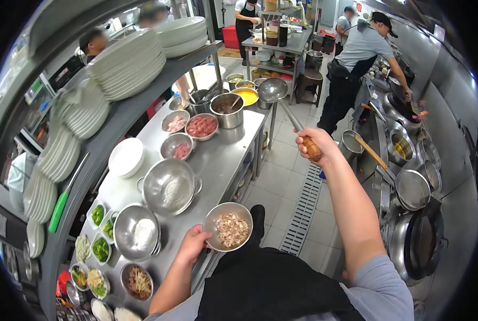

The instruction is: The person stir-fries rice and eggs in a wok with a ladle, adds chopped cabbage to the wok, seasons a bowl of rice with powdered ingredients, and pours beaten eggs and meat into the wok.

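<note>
My left hand (194,243) grips the rim of a steel bowl (211,214) in front of my apron. Pale brown chopped pieces (232,230) fill the bottom of that bowl. Out to the right, my right hand (319,147) is wrapped round the wooden handle of a ladle (274,90), whose round steel head points away from me, high over the aisle. Nearest to the held bowl on the counter is a wide steel bowl (156,176) with handles and white powder inside. Another steel bowl (125,224) with white powder stands beside it.
Bowls of raw meat (201,127) and a pot (228,119) of dark sauce stand on the steel counter (233,160). Stacked plates (129,64) and a green-handled knife (57,214) are on the left shelf. A co-worker (357,59) works at the stove on the right, near pans (413,187).
</note>
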Tool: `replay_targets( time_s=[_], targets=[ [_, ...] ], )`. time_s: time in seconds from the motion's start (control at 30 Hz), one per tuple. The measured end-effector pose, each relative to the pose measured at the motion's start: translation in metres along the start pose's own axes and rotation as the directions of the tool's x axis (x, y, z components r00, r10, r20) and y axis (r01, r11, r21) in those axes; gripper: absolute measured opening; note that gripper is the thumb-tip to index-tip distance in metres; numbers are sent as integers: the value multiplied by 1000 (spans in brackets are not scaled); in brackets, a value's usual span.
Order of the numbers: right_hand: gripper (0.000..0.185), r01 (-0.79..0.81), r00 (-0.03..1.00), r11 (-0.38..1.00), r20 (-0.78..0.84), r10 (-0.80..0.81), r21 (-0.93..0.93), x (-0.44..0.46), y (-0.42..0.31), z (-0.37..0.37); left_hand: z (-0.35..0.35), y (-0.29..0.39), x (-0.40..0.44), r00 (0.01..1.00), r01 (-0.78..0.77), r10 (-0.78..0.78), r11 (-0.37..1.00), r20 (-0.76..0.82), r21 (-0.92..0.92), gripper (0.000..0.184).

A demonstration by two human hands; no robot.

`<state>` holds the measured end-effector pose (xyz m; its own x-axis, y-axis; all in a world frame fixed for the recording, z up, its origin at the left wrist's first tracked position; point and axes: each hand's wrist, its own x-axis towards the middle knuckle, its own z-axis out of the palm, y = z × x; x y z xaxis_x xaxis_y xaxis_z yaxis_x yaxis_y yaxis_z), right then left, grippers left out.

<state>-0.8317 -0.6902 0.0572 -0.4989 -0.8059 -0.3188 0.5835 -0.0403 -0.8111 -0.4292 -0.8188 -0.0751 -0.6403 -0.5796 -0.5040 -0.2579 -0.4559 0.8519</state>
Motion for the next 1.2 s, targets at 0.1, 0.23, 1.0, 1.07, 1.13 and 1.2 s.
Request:
replay_targets(
  time_s=[0.1,0.23,1.0,1.07,1.13,1.2],
  targets=[
    [7,-3,998,959,-65,-16,-284,69,-14,-2,30,0,61,1000,-30,30,999,-9,-32,14],
    [12,22,997,783,-47,-65,-622,164,-22,-16,74,9,156,995,-100,100,994,-6,-49,19],
    [47,-66,994,324,-33,106,-944,298,-44,-60,130,111,324,989,-125,129,991,-73,53,23],
    [40,-144,977,544,-30,213,-827,306,-44,-72,130,114,324,986,-124,134,987,-95,105,24],
    [32,-244,948,714,-5,319,-656,308,-46,-75,135,122,320,982,-120,132,988,-135,94,24],
    [24,-399,905,851,2,426,-342,307,-51,-76,136,121,322,981,-109,120,991,-149,81,24]
  ],
)
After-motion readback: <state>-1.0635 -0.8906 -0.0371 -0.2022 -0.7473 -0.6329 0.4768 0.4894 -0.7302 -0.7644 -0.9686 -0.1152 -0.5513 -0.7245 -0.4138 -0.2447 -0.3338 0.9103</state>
